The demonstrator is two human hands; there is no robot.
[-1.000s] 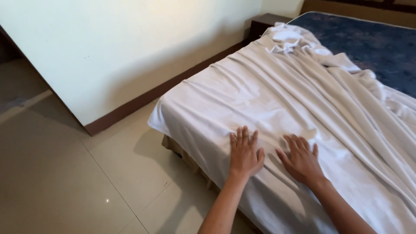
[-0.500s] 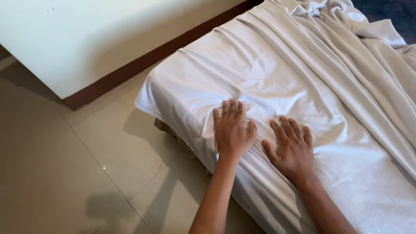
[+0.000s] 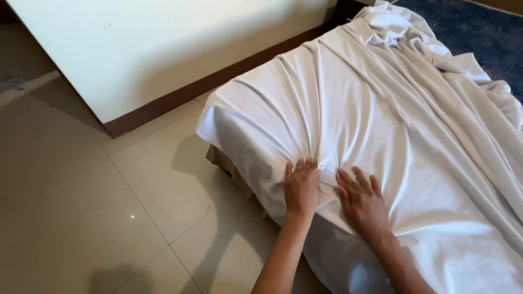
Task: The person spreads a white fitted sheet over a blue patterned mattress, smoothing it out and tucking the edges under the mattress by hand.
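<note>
A white bed sheet [image 3: 370, 109] lies wrinkled over the mattress, its folds fanning out from the near edge. My left hand [image 3: 301, 188] presses flat on the sheet at the bed's near edge, fingers close together. My right hand [image 3: 362, 201] lies beside it, palm down, fingers slightly spread on the cloth. The two hands nearly touch, with a ridge of gathered sheet between them. Neither hand visibly grips the cloth. The sheet hangs over the bed's corner [image 3: 210, 128].
Beige floor tiles [image 3: 98, 207] stretch to the left of the bed. A cream wall [image 3: 163, 49] with a dark brown skirting board [image 3: 180, 98] runs behind. A dark blue patterned cover [image 3: 479, 32] shows at the top right. A strip of tan bed base [image 3: 223, 163] shows under the sheet.
Both hands have slid toward me along the sheet to the bed's near edge, dragging the cloth into folds. The view has shifted, showing more of the bed's corner and floor.
</note>
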